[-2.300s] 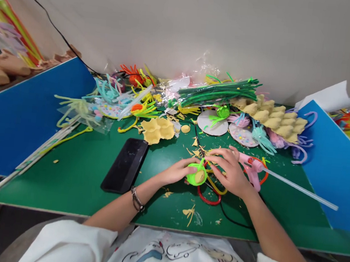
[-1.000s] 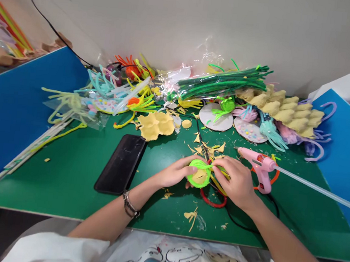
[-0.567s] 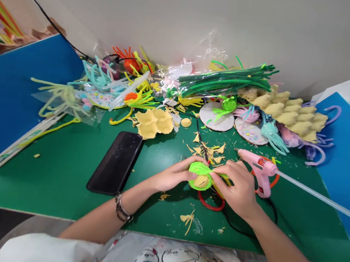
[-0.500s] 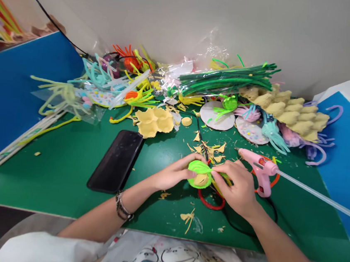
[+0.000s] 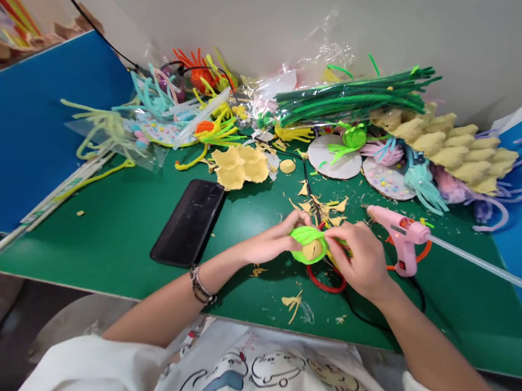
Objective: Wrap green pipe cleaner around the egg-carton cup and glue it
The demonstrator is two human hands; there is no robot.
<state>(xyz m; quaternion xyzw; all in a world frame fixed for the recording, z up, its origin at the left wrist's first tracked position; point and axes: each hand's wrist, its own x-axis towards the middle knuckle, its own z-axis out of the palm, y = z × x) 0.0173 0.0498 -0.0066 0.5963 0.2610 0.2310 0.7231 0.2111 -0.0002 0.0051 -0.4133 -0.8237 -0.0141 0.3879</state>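
Note:
Between my hands is a small cup of tan egg-carton pulp (image 5: 312, 251), wound round with bright green pipe cleaner (image 5: 306, 234). My left hand (image 5: 275, 239) grips its left side, thumb in front and fingers behind. At its upper right, my right hand (image 5: 361, 256) pinches the pipe cleaner between thumb and fingertips. Below and behind the piece lies a red pipe-cleaner loop (image 5: 326, 286) on the green table. A pink glue gun (image 5: 401, 235) with a long clear glue stick rests just right of my right hand.
A black phone (image 5: 188, 222) lies left of my hands. Behind are an egg-carton piece (image 5: 240, 167), pulp scraps (image 5: 329, 214), green pipe cleaners (image 5: 355, 96) in clear plastic, white discs (image 5: 335, 156) and a larger egg carton (image 5: 457, 148). Blue panels (image 5: 38, 135) stand at both sides.
The camera view has shifted, so the table sits higher and further right in the picture. Both hands keep hold of the green-wrapped piece, the pipe cleaner still pinched at its right.

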